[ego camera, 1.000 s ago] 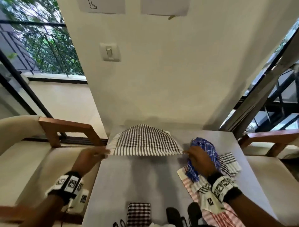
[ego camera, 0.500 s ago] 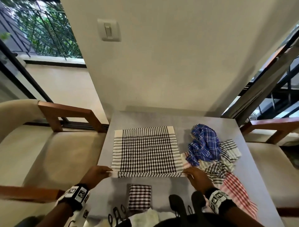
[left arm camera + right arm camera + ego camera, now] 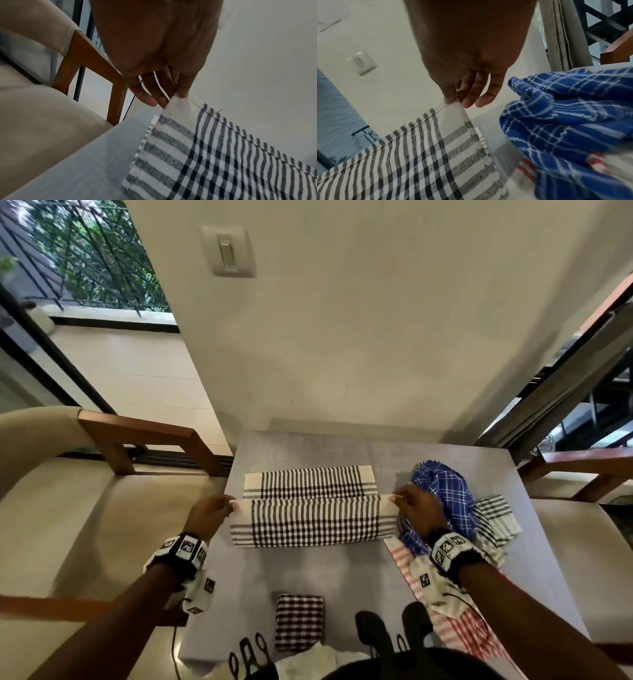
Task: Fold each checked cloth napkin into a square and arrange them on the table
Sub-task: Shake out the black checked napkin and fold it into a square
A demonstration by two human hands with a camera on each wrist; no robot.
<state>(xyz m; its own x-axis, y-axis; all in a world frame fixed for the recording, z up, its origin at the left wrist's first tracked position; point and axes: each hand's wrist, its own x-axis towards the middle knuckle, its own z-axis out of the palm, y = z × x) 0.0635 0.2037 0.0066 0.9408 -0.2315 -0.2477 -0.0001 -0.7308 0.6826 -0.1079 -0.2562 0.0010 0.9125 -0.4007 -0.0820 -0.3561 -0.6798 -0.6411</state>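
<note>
A black-and-white checked napkin (image 3: 313,517) lies across the middle of the grey table (image 3: 329,573), its near half lifted and carried over the far half. My left hand (image 3: 209,513) pinches the napkin's left corner (image 3: 176,102) between thumb and fingers. At the other end my right hand (image 3: 416,510) pinches the right corner (image 3: 453,104). A small dark red checked napkin (image 3: 299,621), folded into a square, sits at the table's near edge. Loose napkins are heaped on the right: a blue one (image 3: 442,494) (image 3: 570,121), a grey-striped one (image 3: 495,517) and a red-checked one (image 3: 469,631).
Beige cushioned chairs with wooden arms stand at the left (image 3: 144,440) and right (image 3: 589,470) of the table. A wall with a light switch (image 3: 227,251) rises just behind the table. Dark objects (image 3: 376,635) lie at the table's near edge.
Both hands drew the napkin back and spread it flat, then lifted its near edge and carried it away from me, over the far half. The camera tilted down.
</note>
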